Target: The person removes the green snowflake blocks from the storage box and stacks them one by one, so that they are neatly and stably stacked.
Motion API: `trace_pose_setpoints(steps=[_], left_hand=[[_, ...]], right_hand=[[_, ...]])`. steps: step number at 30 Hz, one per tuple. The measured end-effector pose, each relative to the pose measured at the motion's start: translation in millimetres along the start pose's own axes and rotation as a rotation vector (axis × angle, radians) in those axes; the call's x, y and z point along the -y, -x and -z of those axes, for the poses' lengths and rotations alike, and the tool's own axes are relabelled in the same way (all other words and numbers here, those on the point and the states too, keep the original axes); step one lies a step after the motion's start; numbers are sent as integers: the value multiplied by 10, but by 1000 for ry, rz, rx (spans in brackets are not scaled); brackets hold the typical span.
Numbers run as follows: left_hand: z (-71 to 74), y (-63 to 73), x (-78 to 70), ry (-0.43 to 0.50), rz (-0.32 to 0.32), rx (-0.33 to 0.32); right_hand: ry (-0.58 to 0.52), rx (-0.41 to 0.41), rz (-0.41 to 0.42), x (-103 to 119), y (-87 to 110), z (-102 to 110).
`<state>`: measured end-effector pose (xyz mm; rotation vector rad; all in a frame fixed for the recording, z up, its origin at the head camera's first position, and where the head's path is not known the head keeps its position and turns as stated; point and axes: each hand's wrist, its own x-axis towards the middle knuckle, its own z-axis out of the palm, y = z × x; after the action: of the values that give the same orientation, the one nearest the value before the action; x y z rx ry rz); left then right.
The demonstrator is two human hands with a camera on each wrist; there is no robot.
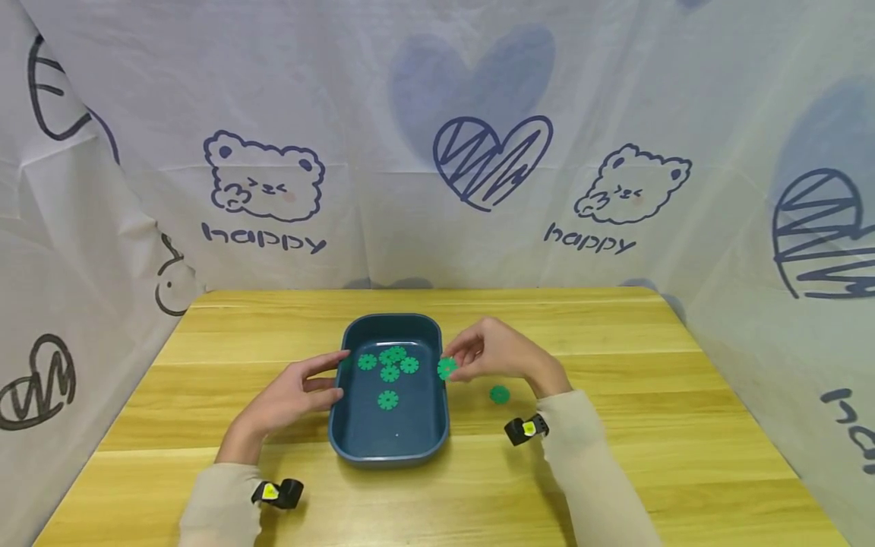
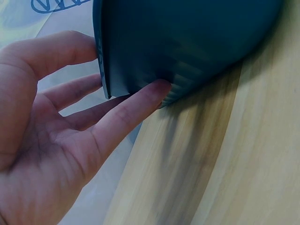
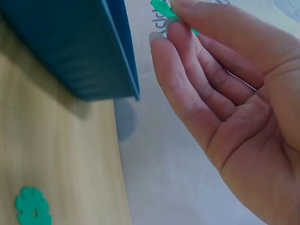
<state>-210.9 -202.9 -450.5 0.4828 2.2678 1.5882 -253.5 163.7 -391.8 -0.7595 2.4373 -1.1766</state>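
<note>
A dark blue rectangular tray point(image 1: 388, 461) stands on the table, and several green notched discs point(image 1: 388, 399) lie inside it. My left hand point(image 1: 298, 393) is at the tray's left side, its fairly straight fingers touching the rim and outer wall, as the left wrist view also shows. Just above the right rim, my right hand point(image 1: 497, 351) pinches a green notched disc point(image 1: 447, 369) between thumb and fingers. In the right wrist view this disc point(image 3: 162, 7) is partly hidden by the fingers. Another green notched disc point(image 1: 500, 394) lies on the table below the right hand.
The wooden table point(image 1: 581, 334) extends around the tray on all sides. A white printed cloth point(image 1: 383, 228) hangs behind it and at both sides. Black wrist cameras point(image 1: 525, 430) are strapped to both forearms.
</note>
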Motion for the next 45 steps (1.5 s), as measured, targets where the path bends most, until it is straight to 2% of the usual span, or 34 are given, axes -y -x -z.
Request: trace_pose_setpoints(steps=[7,17,34,45], left_hand=[[9,0,-11,10,4,2],[13,-5,-18,19,9,7],[1,10,-5,14,4,6],[-18,8,17,-2,-10,0]], right_hand=[[-36,-19,-1,-173,119,69],[-63,-47,-65,-374,254,97],[-42,-30,-94,-717,433,78],[-126,-46,-156,-883,482,60]])
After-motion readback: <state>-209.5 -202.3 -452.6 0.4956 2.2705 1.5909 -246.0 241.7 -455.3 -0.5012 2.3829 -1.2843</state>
